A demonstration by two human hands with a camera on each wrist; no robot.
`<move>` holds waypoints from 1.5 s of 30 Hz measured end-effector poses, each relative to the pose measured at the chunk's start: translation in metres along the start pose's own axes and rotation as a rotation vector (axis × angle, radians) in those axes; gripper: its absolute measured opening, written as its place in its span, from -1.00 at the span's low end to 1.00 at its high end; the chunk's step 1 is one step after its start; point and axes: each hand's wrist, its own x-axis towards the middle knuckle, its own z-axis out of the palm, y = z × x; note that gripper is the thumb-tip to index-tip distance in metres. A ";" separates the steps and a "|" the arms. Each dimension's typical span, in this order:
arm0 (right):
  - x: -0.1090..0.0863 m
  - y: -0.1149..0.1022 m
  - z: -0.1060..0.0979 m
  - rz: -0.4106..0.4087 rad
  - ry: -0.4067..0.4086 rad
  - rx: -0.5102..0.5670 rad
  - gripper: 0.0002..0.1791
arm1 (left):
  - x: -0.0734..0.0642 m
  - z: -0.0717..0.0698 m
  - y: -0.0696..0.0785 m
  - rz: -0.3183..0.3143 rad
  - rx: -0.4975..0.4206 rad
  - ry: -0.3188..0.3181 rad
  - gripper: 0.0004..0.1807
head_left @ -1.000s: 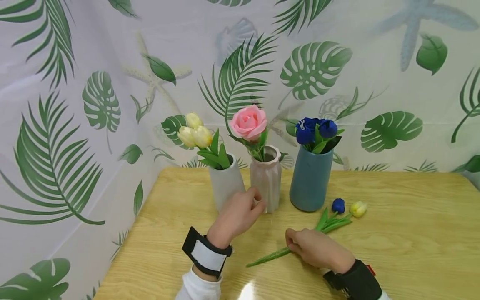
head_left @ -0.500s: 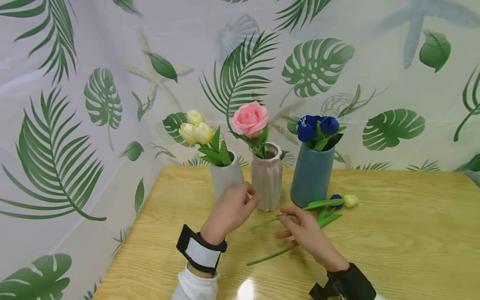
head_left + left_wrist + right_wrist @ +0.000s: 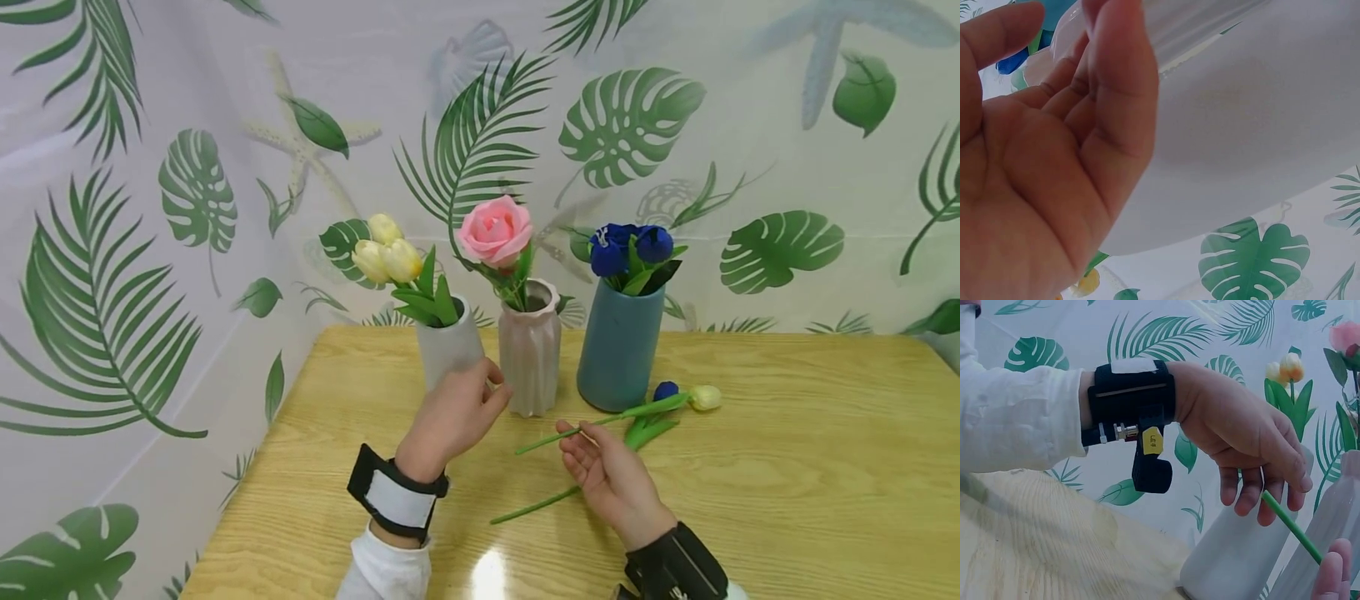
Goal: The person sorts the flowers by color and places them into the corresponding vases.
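My right hand (image 3: 615, 483) pinches the green stem of a pale yellow tulip (image 3: 705, 397), raised a little off the table, its bloom pointing right. Below it lies a blue tulip (image 3: 665, 390), its stem passing behind that hand. My left hand (image 3: 453, 408) is in front of the white vase (image 3: 450, 343), fingers loosely bent and holding nothing; whether it touches the vase I cannot tell. Seen from the right wrist, the stem's cut end (image 3: 1266, 497) comes close to the left fingers. The left wrist view shows the left palm (image 3: 1041, 187) beside the vase wall.
Yellow tulips (image 3: 386, 250) lean from the white vase. Beside it, a pinkish ribbed vase (image 3: 530, 354) holds a pink rose (image 3: 495, 232). A blue-grey vase (image 3: 618, 350) with blue flowers (image 3: 630, 250) stands right. A leaf-patterned cloth (image 3: 480, 167) hangs behind the wooden table (image 3: 810, 467).
The right hand has picked the yellow tulip off the blue one, lifted it and turned palm-up. The blue tulip stays on the table. The left hand has shifted slightly left.
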 end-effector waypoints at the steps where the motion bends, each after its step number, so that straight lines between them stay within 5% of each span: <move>1: 0.000 0.000 0.000 0.005 0.001 0.013 -0.75 | 0.000 0.000 0.000 -0.002 0.001 -0.003 -0.74; 7: -0.004 -0.005 0.002 -0.080 0.017 0.073 -0.65 | -0.001 -0.001 -0.002 0.002 0.007 -0.013 -0.73; 12: -0.006 -0.010 0.003 -0.111 0.001 0.077 -0.80 | -0.001 -0.001 -0.004 -0.004 0.013 -0.014 -0.74; 33: 0.006 -0.001 -0.009 -0.162 0.114 -0.089 -0.85 | -0.004 -0.014 -0.018 -0.034 0.023 0.003 -0.77; 39: 0.006 -0.002 -0.005 -0.216 0.072 -0.201 -0.80 | -0.010 -0.032 -0.031 -0.129 0.030 0.042 -0.71; 45: 0.004 0.006 0.003 -0.212 0.004 -0.174 -0.79 | -0.011 -0.045 -0.043 -0.270 -0.023 0.147 -0.67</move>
